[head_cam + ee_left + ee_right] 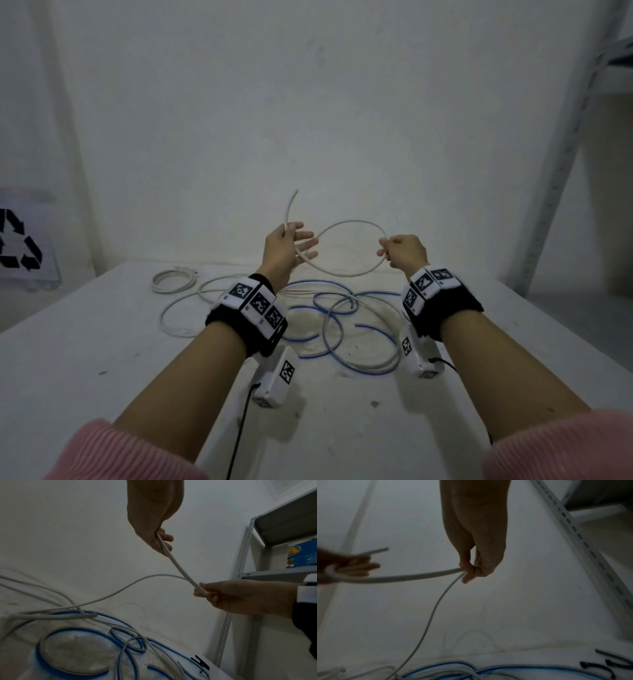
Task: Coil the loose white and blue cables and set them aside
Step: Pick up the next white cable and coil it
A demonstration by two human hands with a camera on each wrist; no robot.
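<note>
Head view: left hand pinches the white cable near its free end, right hand clamped further along, first loop raised above the surface; suggest matching later turns, untwisted, clear of blue cable.

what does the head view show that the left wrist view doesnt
Only the head view shows the small finished white coil at the table's far left, the recycling sign, and the free cable end sticking up above the left hand.

Only the left wrist view shows a blue package on the shelf and a black clip on the table.

Both show the white cable held between the left hand and the right hand, with the blue cable loose on the table.
</note>
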